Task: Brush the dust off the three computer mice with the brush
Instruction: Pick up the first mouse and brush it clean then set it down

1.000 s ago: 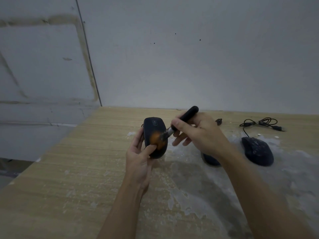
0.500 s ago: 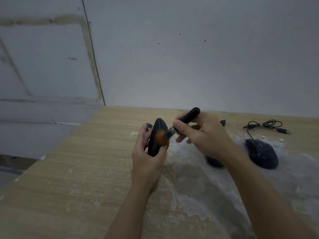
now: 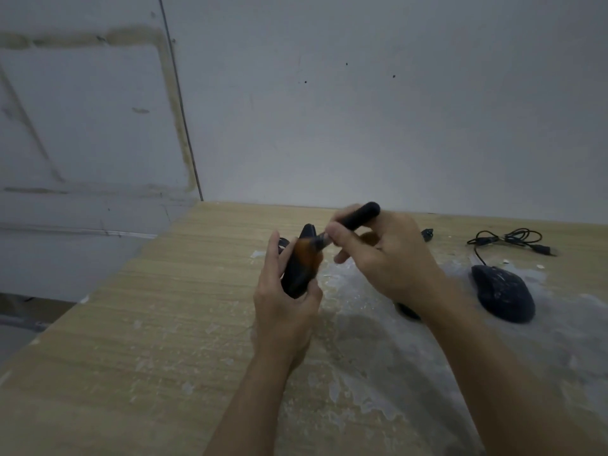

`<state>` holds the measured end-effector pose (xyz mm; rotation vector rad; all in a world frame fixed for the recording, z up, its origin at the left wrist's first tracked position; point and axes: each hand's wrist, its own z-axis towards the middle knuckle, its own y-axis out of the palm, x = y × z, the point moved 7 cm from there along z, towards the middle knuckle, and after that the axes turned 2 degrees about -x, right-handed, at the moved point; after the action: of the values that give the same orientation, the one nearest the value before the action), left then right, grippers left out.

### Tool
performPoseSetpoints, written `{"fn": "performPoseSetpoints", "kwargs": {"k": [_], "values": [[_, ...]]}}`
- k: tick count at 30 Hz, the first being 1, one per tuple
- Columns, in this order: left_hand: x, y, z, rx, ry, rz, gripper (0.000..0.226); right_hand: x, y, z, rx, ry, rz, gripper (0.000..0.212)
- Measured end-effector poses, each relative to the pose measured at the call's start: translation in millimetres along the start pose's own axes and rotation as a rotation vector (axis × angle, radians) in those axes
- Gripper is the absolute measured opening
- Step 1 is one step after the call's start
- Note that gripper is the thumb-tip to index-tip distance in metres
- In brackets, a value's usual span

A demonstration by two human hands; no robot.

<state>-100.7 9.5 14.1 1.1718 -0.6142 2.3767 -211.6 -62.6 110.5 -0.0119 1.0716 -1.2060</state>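
Held mouse (image 3: 297, 271) stands near-upright, edge-on, gripped by left hand (image 3: 284, 301); right hand (image 3: 388, 258) grasps brush (image 3: 357, 217), bristles down-left against it.

The second mouse (image 3: 407, 311) lies mostly hidden behind the right hand (image 3: 391, 258); the brush's bristles (image 3: 304, 255) are motion-blurred.

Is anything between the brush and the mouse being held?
Nothing visible: the brush in the right hand has its bristles on the mouse held up by the left hand.
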Motion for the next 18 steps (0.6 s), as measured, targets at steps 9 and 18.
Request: {"fn": "performPoseSetpoints", "kwargs": {"k": [9, 18], "values": [[-5, 0, 0, 0.009, 0.014, 0.030, 0.086, 4, 3, -1, 0.012, 0.053, 0.056, 0.010], [-6, 1, 1, 0.021, 0.064, 0.073, 0.088, 9, 7, -3, -0.152, 0.131, 0.147, 0.012]]}}
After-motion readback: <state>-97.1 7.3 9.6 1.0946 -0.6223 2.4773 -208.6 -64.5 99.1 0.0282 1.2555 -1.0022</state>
